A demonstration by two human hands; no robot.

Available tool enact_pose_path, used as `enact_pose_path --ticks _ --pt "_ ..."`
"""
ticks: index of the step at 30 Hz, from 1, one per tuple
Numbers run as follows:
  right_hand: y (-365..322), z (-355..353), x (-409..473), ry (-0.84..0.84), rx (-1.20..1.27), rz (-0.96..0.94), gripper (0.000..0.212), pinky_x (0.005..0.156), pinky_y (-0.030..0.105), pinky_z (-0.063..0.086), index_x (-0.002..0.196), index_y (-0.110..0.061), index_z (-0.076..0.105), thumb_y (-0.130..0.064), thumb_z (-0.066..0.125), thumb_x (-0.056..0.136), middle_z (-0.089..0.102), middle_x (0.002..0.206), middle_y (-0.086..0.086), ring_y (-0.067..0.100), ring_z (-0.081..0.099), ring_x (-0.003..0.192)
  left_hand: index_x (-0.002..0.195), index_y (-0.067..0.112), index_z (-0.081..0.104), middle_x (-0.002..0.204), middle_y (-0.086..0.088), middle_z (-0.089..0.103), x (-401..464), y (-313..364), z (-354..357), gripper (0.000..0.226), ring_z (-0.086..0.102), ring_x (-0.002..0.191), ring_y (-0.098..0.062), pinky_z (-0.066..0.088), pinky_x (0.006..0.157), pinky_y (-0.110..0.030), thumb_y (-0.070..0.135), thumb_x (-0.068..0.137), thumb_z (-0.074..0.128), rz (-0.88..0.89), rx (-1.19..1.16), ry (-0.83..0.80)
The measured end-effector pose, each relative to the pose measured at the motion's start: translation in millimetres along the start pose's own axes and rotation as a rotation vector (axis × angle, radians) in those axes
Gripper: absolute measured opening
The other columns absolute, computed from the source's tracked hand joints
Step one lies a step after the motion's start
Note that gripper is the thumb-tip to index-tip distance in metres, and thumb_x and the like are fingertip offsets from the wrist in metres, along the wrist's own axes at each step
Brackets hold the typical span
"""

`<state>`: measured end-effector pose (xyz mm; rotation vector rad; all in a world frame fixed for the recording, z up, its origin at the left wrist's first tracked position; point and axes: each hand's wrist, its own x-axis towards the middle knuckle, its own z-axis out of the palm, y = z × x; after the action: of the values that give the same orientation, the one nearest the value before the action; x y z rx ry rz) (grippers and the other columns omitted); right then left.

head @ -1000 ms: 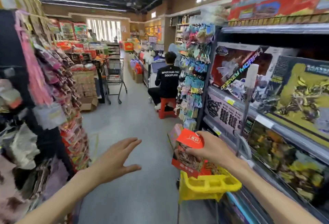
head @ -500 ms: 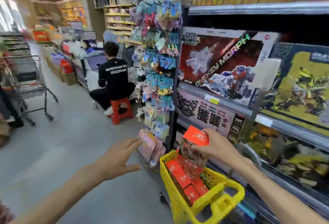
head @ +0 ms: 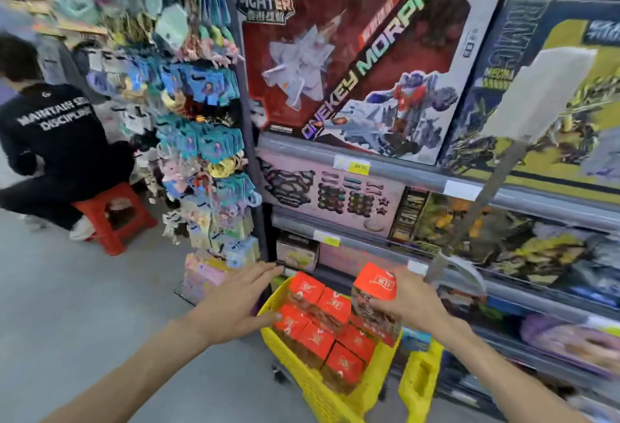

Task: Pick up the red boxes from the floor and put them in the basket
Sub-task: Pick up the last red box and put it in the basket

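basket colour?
Yellow. The basket shows best in the head view, with red boxes inside it.

Two bare forearms, no sleeves visible

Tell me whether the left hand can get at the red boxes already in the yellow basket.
Probably yes. The left hand hovers open at the yellow basket rim, the red boxes lie uncovered right beside it, and the right hand with its box is off to the other side.
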<state>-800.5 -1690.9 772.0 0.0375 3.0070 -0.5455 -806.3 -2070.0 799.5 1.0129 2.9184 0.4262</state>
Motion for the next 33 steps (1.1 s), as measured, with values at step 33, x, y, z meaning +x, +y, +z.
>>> enact_pose_path --ticks 33 --pt "105.7 291.5 122.9 -0.316 -0.163 0.344 0.087 0.086 0.041 0.052 0.125 -0.016 0.050 -0.059 0.084 0.057 0.055 0.123 0.005 0.029 0.052 0.120 0.155 0.038 0.010 0.158 0.016 0.022 159.2 -160.2 126.1 0.078 0.014 0.145 -0.001 0.013 0.119 -0.027 0.072 0.093 0.043 0.029 -0.169 -0.242"
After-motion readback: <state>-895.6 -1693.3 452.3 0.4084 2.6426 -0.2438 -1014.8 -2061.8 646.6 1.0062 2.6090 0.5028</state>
